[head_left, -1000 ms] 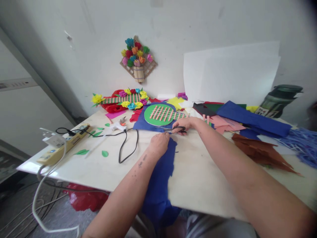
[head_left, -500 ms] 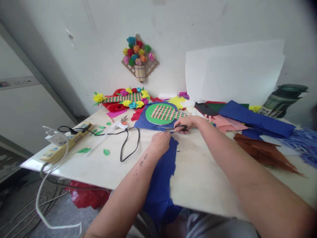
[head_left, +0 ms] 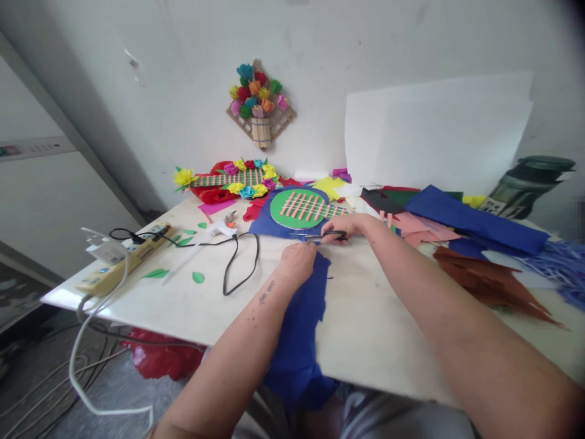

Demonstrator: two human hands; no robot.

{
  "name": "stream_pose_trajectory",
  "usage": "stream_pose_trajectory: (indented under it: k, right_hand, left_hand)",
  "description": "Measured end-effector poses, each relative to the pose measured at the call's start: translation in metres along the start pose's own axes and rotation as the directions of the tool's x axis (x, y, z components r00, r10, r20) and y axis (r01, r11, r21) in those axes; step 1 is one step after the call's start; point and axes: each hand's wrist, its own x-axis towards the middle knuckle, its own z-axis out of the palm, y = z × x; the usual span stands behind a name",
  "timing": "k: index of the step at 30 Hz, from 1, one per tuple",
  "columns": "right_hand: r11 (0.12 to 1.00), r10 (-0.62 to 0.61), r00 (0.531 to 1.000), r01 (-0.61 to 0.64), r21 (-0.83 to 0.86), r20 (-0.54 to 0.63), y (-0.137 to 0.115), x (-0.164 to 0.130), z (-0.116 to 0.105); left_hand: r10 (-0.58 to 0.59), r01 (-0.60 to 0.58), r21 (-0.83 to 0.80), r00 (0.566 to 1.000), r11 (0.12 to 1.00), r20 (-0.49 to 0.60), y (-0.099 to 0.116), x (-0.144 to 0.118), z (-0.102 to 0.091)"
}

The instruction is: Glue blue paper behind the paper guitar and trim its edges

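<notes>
My right hand is closed around the dark handles of a pair of scissors, whose blades point left across the blue paper. My left hand is closed on the top of a long strip of blue crepe paper, just below the blades. This strip runs down over the table's front edge toward my lap. Behind the hands, a green round-bodied guitar shape with pink sticks and white strings lies on more blue paper. Its neck is partly hidden by my right hand.
A glue gun with a black cord and several green paper leaves lie left, near a power strip. A flowered guitar rests against the wall. Coloured paper, brown paper and a dark bottle are on the right.
The whole view has shifted slightly. Both hands, the scissors and the blue paper keep nearly the same positions relative to each other.
</notes>
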Motion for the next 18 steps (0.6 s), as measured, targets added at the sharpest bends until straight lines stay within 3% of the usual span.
stream_pose_trajectory:
  k: [9, 18]
  right_hand:
    - [0.997, -0.021, 0.999, 0.019, -0.078, -0.027, 0.009, 0.008, -0.004]
    - [0.998, -0.020, 0.999, 0.017, -0.066, -0.037, -0.012, 0.000, 0.007]
  left_hand:
    - [0.017, -0.018, 0.032, 1.000, 0.999, 0.004, -0.001, 0.000, 0.001]
    - [0.012, -0.012, 0.022, 0.999, 1.000, 0.035, 0.001, 0.000, -0.003]
